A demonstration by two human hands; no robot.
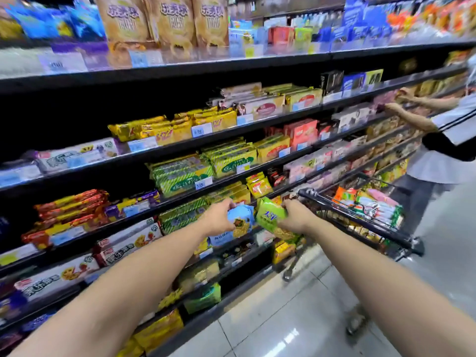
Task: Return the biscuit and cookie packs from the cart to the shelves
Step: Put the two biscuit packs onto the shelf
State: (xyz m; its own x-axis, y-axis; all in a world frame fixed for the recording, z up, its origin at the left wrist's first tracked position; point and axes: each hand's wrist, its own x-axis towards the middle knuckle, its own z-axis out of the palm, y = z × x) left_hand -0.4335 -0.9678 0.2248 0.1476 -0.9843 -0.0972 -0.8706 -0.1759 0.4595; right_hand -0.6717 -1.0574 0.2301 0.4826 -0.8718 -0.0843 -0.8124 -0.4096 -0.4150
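Head view: the left hand (219, 216) grips a blue pack (242, 222) and the right hand (296, 217) grips a green pack (270, 215), both held before the shelves (180, 147), just beside the cart (342, 212). With both hands full, a pack could slip, or land among the look-alike green packs on the wrong row. Farther off, another person (443, 140) reaching into the shelves could be bumped.

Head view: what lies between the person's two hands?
Two packs, in the head view: a blue pack held by the left hand and a green pack held by the right hand, side by side.
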